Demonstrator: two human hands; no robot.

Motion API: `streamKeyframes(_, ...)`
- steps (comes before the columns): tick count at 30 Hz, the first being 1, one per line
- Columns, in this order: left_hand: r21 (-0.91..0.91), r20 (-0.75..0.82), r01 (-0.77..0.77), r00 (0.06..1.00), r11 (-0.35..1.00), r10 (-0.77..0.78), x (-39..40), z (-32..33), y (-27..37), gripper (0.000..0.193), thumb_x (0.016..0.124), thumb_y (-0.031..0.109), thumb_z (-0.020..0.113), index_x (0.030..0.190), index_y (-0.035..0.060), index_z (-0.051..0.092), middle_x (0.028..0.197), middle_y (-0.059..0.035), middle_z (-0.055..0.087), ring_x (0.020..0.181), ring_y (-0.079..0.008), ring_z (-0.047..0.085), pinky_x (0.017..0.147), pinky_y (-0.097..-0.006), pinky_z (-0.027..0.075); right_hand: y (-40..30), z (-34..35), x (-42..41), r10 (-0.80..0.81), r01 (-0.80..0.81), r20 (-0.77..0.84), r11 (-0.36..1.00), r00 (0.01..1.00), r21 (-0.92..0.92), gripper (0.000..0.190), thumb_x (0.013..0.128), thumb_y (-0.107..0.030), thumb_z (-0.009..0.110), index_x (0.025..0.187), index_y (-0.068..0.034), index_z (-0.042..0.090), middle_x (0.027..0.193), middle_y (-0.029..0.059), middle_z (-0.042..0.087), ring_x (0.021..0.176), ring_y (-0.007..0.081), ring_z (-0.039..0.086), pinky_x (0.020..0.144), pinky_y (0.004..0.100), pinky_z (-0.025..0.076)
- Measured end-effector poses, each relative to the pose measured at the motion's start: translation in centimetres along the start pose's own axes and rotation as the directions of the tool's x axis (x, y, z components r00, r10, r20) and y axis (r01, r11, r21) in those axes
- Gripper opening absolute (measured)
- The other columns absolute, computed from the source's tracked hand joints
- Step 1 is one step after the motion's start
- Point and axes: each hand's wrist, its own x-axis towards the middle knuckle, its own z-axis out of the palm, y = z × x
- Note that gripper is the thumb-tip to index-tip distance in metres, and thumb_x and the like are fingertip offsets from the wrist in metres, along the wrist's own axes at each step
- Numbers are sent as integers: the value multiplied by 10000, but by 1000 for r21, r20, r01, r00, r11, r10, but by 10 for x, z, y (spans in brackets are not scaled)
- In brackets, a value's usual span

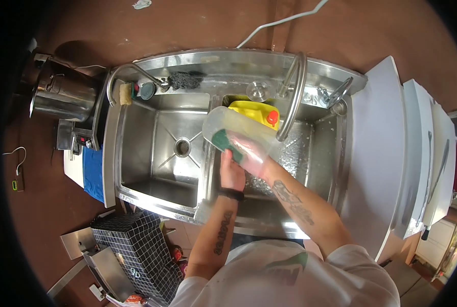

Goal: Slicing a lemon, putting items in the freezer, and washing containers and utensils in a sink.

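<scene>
My left hand (pixel 232 174), with a black band at its wrist, grips the lower edge of a translucent plastic container (pixel 222 119) from outside. The container is tilted over the right-hand basin (pixel 320 149), below the curved steel tap (pixel 300 90). My right hand (pixel 247 149) reaches inside it and shows through the wall. A green scouring pad (pixel 222 140) is pressed between its fingers and the container's inner side. Behind the container stands a yellow plastic jug (pixel 247 108) with a red cap (pixel 272 118). Water glistens on the basin's bottom.
At left is the other steel basin (pixel 175 126), with a second tap (pixel 130 67), a sponge (pixel 125 94) and dark steel wool (pixel 184 80) behind it. A large steel pot (pixel 65 92) stands further left. White boards (pixel 378 153) flank the sink's right side.
</scene>
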Motion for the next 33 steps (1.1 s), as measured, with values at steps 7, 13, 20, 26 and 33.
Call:
streamKeyframes(7, -15, 37, 64, 997, 998, -64, -7, 28, 22, 587, 940, 509, 533, 1313, 59, 478, 1202, -102, 584, 1104, -263, 568, 958, -418, 460, -22, -28, -28, -241, 416, 526, -389, 815, -822, 419, 912, -233, 561, 1293, -60, 528, 1192, 141, 583, 1108, 311, 552, 981, 382, 442)
streamKeyframes(13, -37, -95, 15, 995, 999, -19, -2, 38, 2, 567, 919, 454, 596, 1327, 81, 467, 1230, -85, 567, 1129, -258, 548, 983, -409, 442, 9, 38, -4, -387, -42, -147, 266, 910, -963, 371, 965, -159, 485, 1325, -71, 502, 1317, 143, 524, 1196, 284, 519, 1058, 396, 392)
streamKeyframes(20, -141, -71, -71, 996, 987, 61, 9, 33, 6, 538, 927, 466, 574, 1285, 72, 493, 1199, -104, 588, 1093, -247, 582, 969, -396, 466, 7, -15, -19, -25, 89, -131, 855, 991, 511, 347, 1003, -227, 433, 1277, -31, 520, 1241, 122, 588, 1146, 280, 568, 1021, 427, 447)
streamKeyframes(26, -212, -54, -23, 998, 977, 11, 22, 0, 11, 518, 938, 363, 581, 1319, 33, 465, 1230, -92, 567, 1138, -245, 551, 1002, -387, 430, -19, 16, -60, -8, 89, -185, 897, 983, 434, 335, 1011, -182, 416, 1286, -17, 512, 1292, 140, 568, 1172, 259, 571, 990, 435, 477)
streamKeyframes(33, -61, -68, -104, 993, 993, 100, 4, 45, 18, 538, 917, 386, 616, 1307, 40, 479, 1228, -106, 581, 1125, -245, 570, 977, -392, 454, 14, -24, -16, -276, 198, -4, 698, 961, -689, 375, 979, -228, 524, 1310, -52, 510, 1267, 108, 560, 1160, 251, 542, 987, 388, 453)
